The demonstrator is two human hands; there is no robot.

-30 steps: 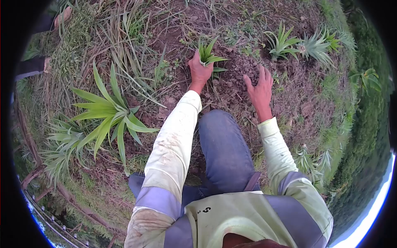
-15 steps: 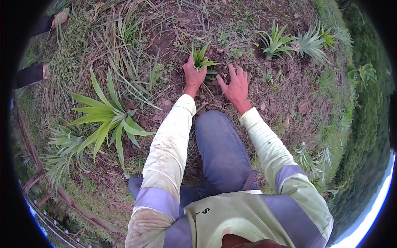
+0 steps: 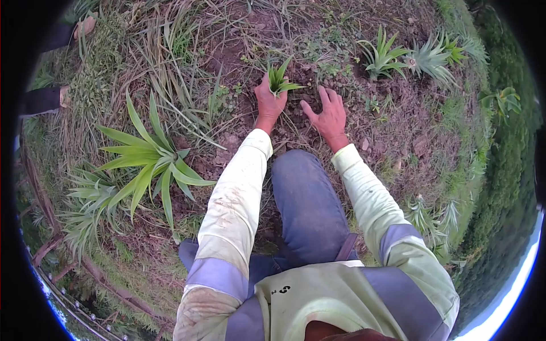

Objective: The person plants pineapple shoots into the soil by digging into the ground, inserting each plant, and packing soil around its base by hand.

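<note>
"Step in hand, as you read it from your end?"

"I'd call it steadying the small plant (image 3: 278,80) with the left hand (image 3: 268,102) while the right hand (image 3: 329,116) works at the loose soil (image 3: 298,113) beside it. That's my judgement from afar, nothing firmer."

"And how do the hands stand?"

"My left is closed around the small plant low down, the leaves fanning up out of the grip. My right has thumb and fingers spread and a little bent, and I see nothing held in it. Whether those fingertips press into the soil, I can't tell."

"Where does the small plant lie between them, then?"

"Within the left itself, one leaf reaching over toward the right hand's side. The two hands are apart, with soil between them, both ahead of the bent knee (image 3: 304,193). The base is hidden, so I can't say how it sits."

"What would the next move call for?"

"To my mind, a quiet left that lets nothing tip, and a right that comes close to the base without snagging leaves"
</note>
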